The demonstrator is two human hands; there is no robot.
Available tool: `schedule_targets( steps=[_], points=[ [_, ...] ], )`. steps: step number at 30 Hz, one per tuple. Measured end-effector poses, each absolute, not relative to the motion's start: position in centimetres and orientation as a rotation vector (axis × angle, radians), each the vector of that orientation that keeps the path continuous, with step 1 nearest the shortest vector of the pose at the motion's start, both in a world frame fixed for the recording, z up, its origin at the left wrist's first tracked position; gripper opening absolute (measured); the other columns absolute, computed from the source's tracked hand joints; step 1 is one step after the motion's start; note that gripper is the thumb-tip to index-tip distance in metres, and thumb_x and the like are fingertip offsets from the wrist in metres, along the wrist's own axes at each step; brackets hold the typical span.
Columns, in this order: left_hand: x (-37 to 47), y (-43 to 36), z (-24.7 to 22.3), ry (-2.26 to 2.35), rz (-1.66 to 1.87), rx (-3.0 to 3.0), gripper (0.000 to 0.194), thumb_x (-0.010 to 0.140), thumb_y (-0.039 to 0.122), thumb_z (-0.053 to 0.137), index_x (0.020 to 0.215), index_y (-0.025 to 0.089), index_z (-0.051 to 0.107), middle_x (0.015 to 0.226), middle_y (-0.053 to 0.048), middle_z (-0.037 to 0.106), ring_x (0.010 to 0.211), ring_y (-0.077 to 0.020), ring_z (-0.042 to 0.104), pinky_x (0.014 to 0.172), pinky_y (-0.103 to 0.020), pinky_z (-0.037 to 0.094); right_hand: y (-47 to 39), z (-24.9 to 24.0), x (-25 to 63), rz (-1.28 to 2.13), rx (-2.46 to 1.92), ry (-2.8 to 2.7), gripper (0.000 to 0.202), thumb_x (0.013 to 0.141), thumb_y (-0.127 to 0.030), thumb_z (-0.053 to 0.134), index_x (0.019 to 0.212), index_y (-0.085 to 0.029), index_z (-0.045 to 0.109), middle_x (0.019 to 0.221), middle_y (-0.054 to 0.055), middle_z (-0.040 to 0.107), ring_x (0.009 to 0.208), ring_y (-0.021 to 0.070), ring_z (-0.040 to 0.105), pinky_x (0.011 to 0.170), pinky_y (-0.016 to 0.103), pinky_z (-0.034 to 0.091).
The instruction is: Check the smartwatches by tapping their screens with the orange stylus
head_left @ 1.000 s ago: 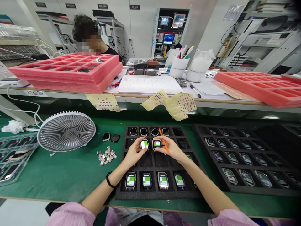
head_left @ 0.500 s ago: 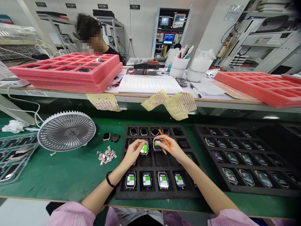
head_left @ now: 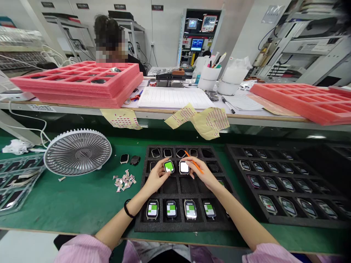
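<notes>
Over the middle of a black foam tray [head_left: 142,223], my left hand [head_left: 157,177] grips a smartwatch body [head_left: 169,167] with a green and white lit screen. My right hand [head_left: 202,171] holds a second smartwatch [head_left: 184,167], its screen lit white. An orange stick-like tool [head_left: 195,163] is also held in the right hand, slanting across the fingers. The two watches are side by side, a small gap apart. In the tray's front row lie several watches with lit green and white screens, such as a silver one [head_left: 190,209]. Dark-screened watches [head_left: 167,153] fill the back row.
A second black foam tray [head_left: 270,217] of watches lies right. Left are a round grey fan [head_left: 78,153], two loose watches [head_left: 124,158], a pile of small tabs [head_left: 124,181] and clear plastic trays [head_left: 20,182]. Pink foam trays [head_left: 120,86] stand on the shelf; a person [head_left: 109,38] sits behind.
The right-hand watch's screen has turned from green to white. My left hand has tilted its watch and raised it slightly, the thumb now lower on it. The person behind has turned their head.
</notes>
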State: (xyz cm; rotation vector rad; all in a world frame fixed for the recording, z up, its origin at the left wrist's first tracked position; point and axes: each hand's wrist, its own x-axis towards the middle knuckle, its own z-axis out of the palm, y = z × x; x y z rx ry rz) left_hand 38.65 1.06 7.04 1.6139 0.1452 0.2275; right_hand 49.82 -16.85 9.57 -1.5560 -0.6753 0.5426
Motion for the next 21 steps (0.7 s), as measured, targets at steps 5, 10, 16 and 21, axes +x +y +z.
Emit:
schedule_targets(
  steps=[5,10,16,21],
  points=[
    [38.67,1.17,7.03,0.164,0.252,1.617,0.050,0.077,0.029,0.064,0.123,0.017,0.048,0.121,-0.013,0.060,0.104,-0.0225,0.062,0.084,-0.032,0.051,-16.84,9.43,49.82,0.586,-1.545,-0.665,0.032,0.084,-0.042,0.059,0.106,-0.020,0.063,0.092,0.004,0.060,0.044,0.0054,0.048,0.044,0.025,0.040],
    [38.76,1.29,6.95,0.190,0.287,1.606,0.048,0.075,0.031,0.067,0.118,0.016,0.050,0.115,-0.012,0.062,0.103,-0.0224,0.062,0.086,-0.033,0.051,-16.67,9.22,49.75,0.653,-1.498,-0.684,0.039,0.077,-0.036,0.069,0.112,-0.022,0.060,0.091,0.003,0.061,0.051,0.0073,0.049,0.047,0.025,0.042],
    [38.69,1.23,7.08,0.163,0.284,1.576,0.048,0.079,0.031,0.064,0.122,0.018,0.048,0.121,-0.012,0.060,0.106,-0.0221,0.061,0.085,-0.032,0.053,-16.61,9.11,49.72,0.661,-1.464,-0.652,0.049,0.067,-0.029,0.078,0.112,-0.023,0.060,0.099,0.006,0.060,0.068,0.0137,0.055,0.046,0.022,0.041],
    [38.84,1.18,6.90,0.135,0.256,1.503,0.050,0.083,0.032,0.060,0.129,0.018,0.046,0.125,-0.012,0.058,0.103,-0.0223,0.062,0.082,-0.033,0.055,-16.74,9.64,49.74,0.630,-1.493,-0.626,0.033,0.078,-0.037,0.067,0.106,-0.021,0.063,0.082,0.001,0.059,0.048,0.0068,0.047,0.050,0.026,0.042]
  ],
)
